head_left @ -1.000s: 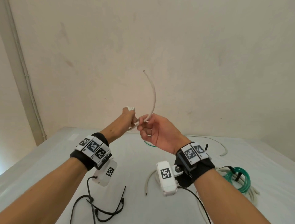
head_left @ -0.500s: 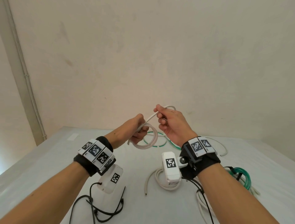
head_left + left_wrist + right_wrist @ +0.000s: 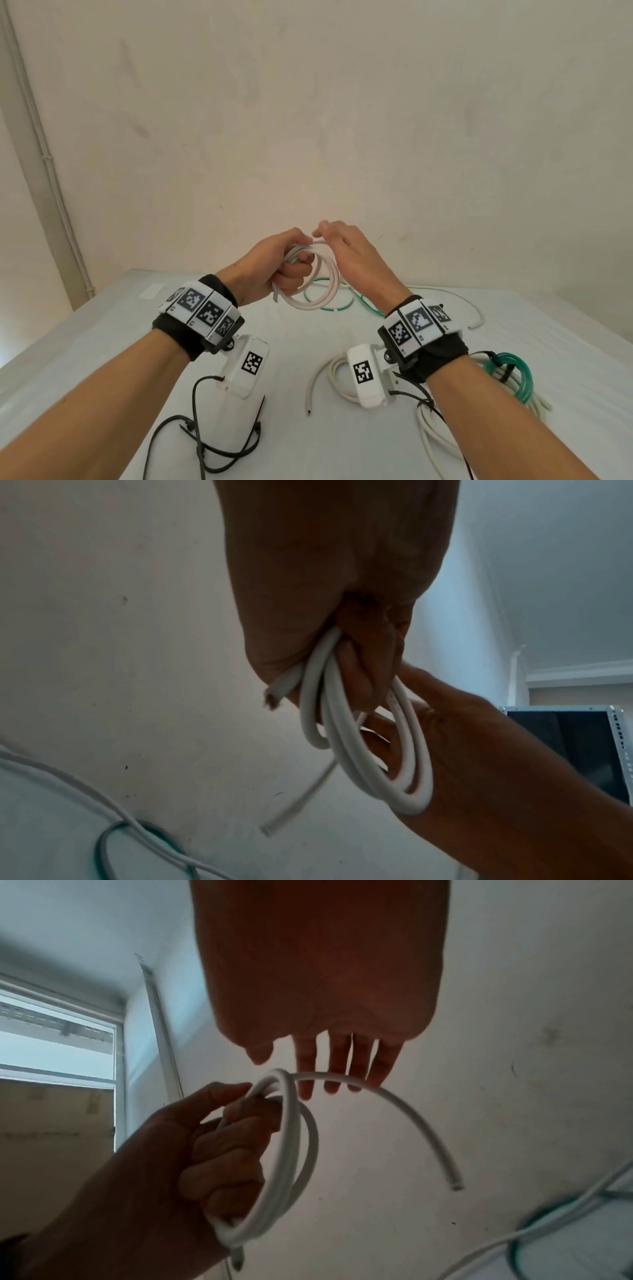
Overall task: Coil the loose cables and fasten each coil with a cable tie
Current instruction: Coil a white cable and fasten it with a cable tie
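A white cable (image 3: 322, 284) is wound into a small coil of a few loops, held up over the table. My left hand (image 3: 284, 260) grips the coil in its fist, and one cut end sticks out below the fist (image 3: 274, 693). In the right wrist view the cable's other end (image 3: 455, 1187) arcs free from the coil (image 3: 291, 1150). My right hand (image 3: 342, 240) is at the top of the coil with its fingers (image 3: 335, 1064) straight, touching that last arc. Black cable ties (image 3: 246, 445) lie on the table near its front edge.
On the white table (image 3: 102, 342) lie a loose green cable (image 3: 342, 305), a loose white cable (image 3: 476, 315) at the far right, a white coil (image 3: 335, 380) under my right wrist and a tied green-and-white bundle (image 3: 510, 373). A wall stands close behind.
The free cable end, upright a second ago, has been wound down onto the coil. My right hand has stopped pinching it and its fingers have straightened. The left hand still holds the coil.
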